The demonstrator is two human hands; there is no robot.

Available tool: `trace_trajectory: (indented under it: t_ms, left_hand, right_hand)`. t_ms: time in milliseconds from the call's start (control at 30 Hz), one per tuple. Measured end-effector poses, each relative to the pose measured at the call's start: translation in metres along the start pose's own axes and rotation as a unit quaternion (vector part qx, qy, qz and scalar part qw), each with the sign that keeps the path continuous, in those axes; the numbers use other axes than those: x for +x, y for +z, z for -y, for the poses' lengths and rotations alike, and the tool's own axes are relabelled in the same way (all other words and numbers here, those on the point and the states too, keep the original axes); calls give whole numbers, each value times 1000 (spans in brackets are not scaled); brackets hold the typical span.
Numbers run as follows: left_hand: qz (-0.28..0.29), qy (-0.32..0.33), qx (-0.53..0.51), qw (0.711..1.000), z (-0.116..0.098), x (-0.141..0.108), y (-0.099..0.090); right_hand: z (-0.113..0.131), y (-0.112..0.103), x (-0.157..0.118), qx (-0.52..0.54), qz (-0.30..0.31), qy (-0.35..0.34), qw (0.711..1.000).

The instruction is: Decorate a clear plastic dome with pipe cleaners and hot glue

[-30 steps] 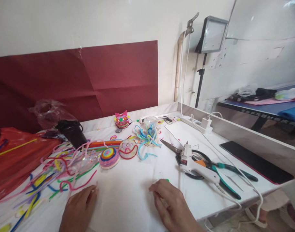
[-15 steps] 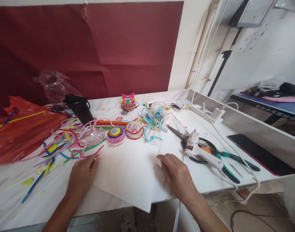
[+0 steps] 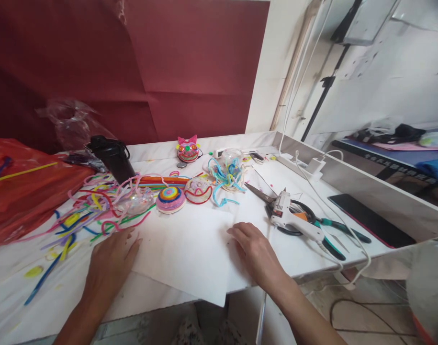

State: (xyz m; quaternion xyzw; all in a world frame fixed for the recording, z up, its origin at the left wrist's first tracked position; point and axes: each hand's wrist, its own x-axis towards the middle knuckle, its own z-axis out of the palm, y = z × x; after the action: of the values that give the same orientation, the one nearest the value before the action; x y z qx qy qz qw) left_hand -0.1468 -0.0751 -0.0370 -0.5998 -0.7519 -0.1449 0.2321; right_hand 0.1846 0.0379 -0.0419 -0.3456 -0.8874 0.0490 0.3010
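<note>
A white sheet of paper (image 3: 183,254) lies at the front of the table, one corner over the edge. My left hand (image 3: 113,258) rests at the sheet's left side, thumb apart from the fingers, holding nothing. At its right side my right hand (image 3: 252,251) is lowered to the table with bent fingers, holding nothing that shows. Behind the sheet sit a striped dome (image 3: 170,199), a dome with a red curved strip (image 3: 198,190) and a tangle of blue fuzzy sticks (image 3: 228,173). Right of my right hand lie a white glue gun (image 3: 294,220) and scissors (image 3: 260,192).
Loose coloured fuzzy sticks (image 3: 70,239), a red plastic bag (image 3: 32,191) and a black bottle (image 3: 113,158) are at the left. A pink cat-like face (image 3: 187,149) stands at the back. At the right are pliers (image 3: 348,234), a black phone (image 3: 369,220) and a power strip (image 3: 294,164).
My left hand has shifted left, and its thumb is now apart from the fingers. The view has turned slightly right; the objects on the table keep their places.
</note>
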Motion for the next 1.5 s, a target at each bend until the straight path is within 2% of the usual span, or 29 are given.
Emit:
trace_trajectory:
  t_ms: [100, 233, 300, 367, 433, 533, 667, 833, 933, 1067, 1200, 1267, 1367, 1500]
  left_hand:
    - [-61, 79, -2, 995, -6, -7, 4]
    - [-129, 131, -10, 983, -26, -18, 4]
    - [-114, 154, -26, 981, -37, -25, 1]
    - [-84, 149, -47, 984, -44, -30, -3]
    - [-40, 129, -71, 988, -47, -35, -8]
    - [-7, 108, -106, 989, -45, -43, -17]
    - [-1, 103, -132, 986, -40, -54, -28]
    - [-15, 99, -145, 984, -34, -62, -33]
    - [-45, 105, -145, 983, -30, -63, -33]
    - [-47, 124, -171, 976, -32, -62, -37]
    - [-22, 244, -216, 945, -43, -54, -39]
    - [-35, 289, -215, 932, -50, -50, -35]
    - [-65, 282, -217, 932, -57, -47, -25]
    - [-87, 262, -237, 932, -56, -48, -13]
  right_hand:
    - [16, -6, 1, 5, 53, -16, 998]
    - [43, -9, -5, 38, 121, -79, 989]
    - [51, -5, -13, 35, 140, -106, 984]
    - [54, 2, -21, 16, 144, -128, 981]
    - [53, 12, -29, -9, 129, -155, 979]
    - [51, 27, -39, -51, 86, -197, 975]
    - [49, 39, -47, -102, 37, -252, 962]
    - [40, 30, -43, -74, 39, -294, 952]
    - [40, 18, -35, -34, 46, -298, 953]
    - [57, 5, -25, -9, -16, -253, 967]
    - [78, -4, -19, 28, -26, -221, 975]
    - [85, -7, -18, 42, -18, -212, 976]
    - [90, -10, -19, 60, -15, -213, 975]
    - [90, -13, -20, 85, -31, -223, 971]
